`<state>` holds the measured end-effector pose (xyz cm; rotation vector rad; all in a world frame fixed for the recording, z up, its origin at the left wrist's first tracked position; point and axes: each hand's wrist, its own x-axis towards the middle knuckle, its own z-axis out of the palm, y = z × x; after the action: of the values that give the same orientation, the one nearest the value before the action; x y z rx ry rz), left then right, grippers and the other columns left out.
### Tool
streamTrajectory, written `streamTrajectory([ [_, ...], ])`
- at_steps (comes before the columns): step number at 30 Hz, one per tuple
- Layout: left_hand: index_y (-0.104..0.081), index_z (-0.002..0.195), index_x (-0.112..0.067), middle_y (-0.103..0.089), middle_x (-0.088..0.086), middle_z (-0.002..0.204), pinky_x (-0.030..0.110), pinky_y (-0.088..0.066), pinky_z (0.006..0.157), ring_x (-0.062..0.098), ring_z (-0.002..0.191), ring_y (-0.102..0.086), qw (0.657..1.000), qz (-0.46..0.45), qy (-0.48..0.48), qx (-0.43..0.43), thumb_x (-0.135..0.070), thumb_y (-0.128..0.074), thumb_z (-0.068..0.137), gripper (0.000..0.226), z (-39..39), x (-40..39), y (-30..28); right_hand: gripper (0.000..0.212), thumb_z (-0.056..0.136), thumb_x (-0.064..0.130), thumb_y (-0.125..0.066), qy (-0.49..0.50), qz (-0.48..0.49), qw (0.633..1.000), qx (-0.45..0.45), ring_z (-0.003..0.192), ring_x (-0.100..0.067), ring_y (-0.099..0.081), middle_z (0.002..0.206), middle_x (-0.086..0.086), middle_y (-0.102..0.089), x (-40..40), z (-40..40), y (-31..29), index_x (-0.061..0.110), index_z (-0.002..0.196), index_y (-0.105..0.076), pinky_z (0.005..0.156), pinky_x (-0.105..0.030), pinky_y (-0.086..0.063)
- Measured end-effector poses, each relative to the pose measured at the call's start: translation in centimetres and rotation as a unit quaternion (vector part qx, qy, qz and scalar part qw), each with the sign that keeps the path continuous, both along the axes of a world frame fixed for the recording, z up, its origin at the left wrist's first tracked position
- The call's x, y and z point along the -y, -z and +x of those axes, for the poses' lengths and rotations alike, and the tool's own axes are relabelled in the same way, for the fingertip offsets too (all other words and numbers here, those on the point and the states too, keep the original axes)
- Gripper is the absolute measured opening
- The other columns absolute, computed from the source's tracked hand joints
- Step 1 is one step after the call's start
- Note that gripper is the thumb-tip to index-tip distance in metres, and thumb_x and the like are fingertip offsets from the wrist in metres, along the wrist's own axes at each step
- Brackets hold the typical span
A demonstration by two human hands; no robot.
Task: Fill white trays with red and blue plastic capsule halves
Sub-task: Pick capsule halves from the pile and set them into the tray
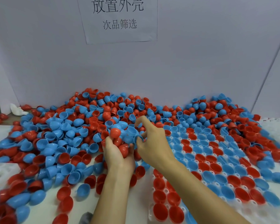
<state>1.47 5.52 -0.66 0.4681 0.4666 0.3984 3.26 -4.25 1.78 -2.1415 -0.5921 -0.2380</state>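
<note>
Head view: left hand (pixel 118 152) full of capsule halves (pixel 116 133), right hand (pixel 152 143) alongside.

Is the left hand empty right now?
No, the left hand is cupped around a bunch of red and blue capsule halves.

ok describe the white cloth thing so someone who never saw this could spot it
Start at the pale back wall and follow its foot to the far left, where the capsule pile thins out. The crumpled white cloth lies there, the only soft, shapeless thing among the hard red and blue shells.
</note>
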Motion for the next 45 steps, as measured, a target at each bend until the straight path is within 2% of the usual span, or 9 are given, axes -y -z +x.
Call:
streamTrajectory([
  [4,-0.066,0.075,-0.019,-0.064,-0.004,0.057,0.016,-0.045,0.042,0.008,0.044,-0.059,1.000,0.003,0.001,-0.011,-0.026,-0.055,0.096,0.025,-0.2,0.4,-0.4,0.025,0.095,0.010,-0.061,0.007,-0.092,0.996,0.010,0.059,-0.011,-0.062,0.078,0.007,-0.059,1.5,0.1,-0.8,0.021,0.116,-0.069,0.050,-0.012,-0.048],
  [6,-0.061,0.070,-0.021,-0.056,-0.006,0.049,0.016,-0.044,0.041,0.007,0.039,-0.052,1.000,0.014,0.012,-0.019,-0.028,-0.055,0.097,0.029,-0.2,0.7,-0.5,0.020,0.095,0.013,-0.064,0.003,-0.098,0.995,-0.007,0.058,-0.010,-0.065,0.076,0.005,-0.065,3.4,0.0,-1.7,0.015,0.114,-0.071,0.056,-0.014,-0.053],
  [11,-0.067,0.096,-0.019,-0.067,-0.003,0.071,0.017,-0.048,0.048,0.013,0.071,-0.062,0.999,0.030,0.040,-0.022,-0.034,-0.060,0.095,0.016,-0.3,1.3,-0.2,0.009,0.094,0.015,-0.066,0.041,-0.151,0.987,-0.039,0.055,-0.008,-0.069,0.070,-0.001,-0.073,11.9,-1.3,-3.8,0.015,0.102,-0.071,0.049,-0.014,-0.051],
  [16,-0.063,0.081,-0.024,-0.061,-0.010,0.057,0.016,-0.047,0.048,0.006,0.054,-0.054,0.998,0.045,0.037,-0.021,-0.034,-0.058,0.097,0.020,-0.7,1.3,-0.3,0.007,0.089,0.023,-0.073,0.072,-0.266,0.957,-0.085,0.057,0.007,-0.064,0.064,0.014,-0.066,19.9,-4.7,-4.3,0.030,0.090,-0.071,0.048,-0.009,-0.046],
  [22,-0.065,0.083,-0.024,-0.065,-0.009,0.060,0.015,-0.048,0.048,0.008,0.067,-0.057,0.997,0.054,0.031,-0.034,-0.034,-0.059,0.097,0.018,-1.2,1.5,-0.4,0.024,0.083,0.034,-0.074,0.078,-0.382,0.915,-0.106,0.071,0.005,-0.061,0.070,0.020,-0.064,22.5,-8.9,-3.3,0.046,0.067,-0.060,0.054,-0.015,-0.045],
  [25,-0.067,0.085,-0.023,-0.068,-0.008,0.063,0.016,-0.048,0.049,0.009,0.072,-0.059,0.998,0.055,0.026,-0.035,-0.033,-0.058,0.096,0.017,-1.3,1.6,-0.4,0.004,0.083,0.040,-0.073,0.069,-0.422,0.898,-0.108,0.069,-0.001,-0.059,0.077,0.021,-0.061,21.6,-9.8,-2.5,0.042,0.083,-0.070,0.054,-0.014,-0.038],
  [30,-0.069,0.091,-0.024,-0.070,-0.008,0.067,0.017,-0.049,0.049,0.010,0.074,-0.061,0.997,0.060,0.025,-0.042,-0.033,-0.061,0.095,0.013,-1.3,1.7,-0.3,0.018,0.088,0.037,-0.068,0.070,-0.484,0.867,-0.097,0.069,-0.005,-0.057,0.084,0.015,-0.063,20.3,-10.1,-1.8,0.032,0.104,-0.072,0.050,-0.013,-0.029],
  [39,-0.068,0.091,-0.023,-0.068,-0.006,0.065,0.017,-0.048,0.047,0.007,0.051,-0.061,0.998,0.051,0.034,-0.031,-0.032,-0.060,0.096,0.014,-1.4,1.4,-0.3,0.023,0.095,0.037,-0.060,0.077,-0.462,0.879,-0.089,0.085,-0.002,-0.064,0.107,0.022,-0.066,19.9,-9.3,-4.0,0.038,0.116,-0.069,0.077,-0.021,-0.056],
  [45,-0.066,0.094,-0.021,-0.066,-0.004,0.062,0.019,-0.041,0.039,0.008,0.049,-0.058,0.998,0.037,0.040,-0.026,-0.031,-0.058,0.097,0.014,-1.5,1.3,-0.4,0.024,0.100,0.023,-0.054,0.000,-0.256,0.967,-0.017,0.076,0.003,-0.063,0.095,0.025,-0.063,13.0,-4.9,-5.4,0.029,0.115,-0.072,0.065,-0.007,-0.050],
])
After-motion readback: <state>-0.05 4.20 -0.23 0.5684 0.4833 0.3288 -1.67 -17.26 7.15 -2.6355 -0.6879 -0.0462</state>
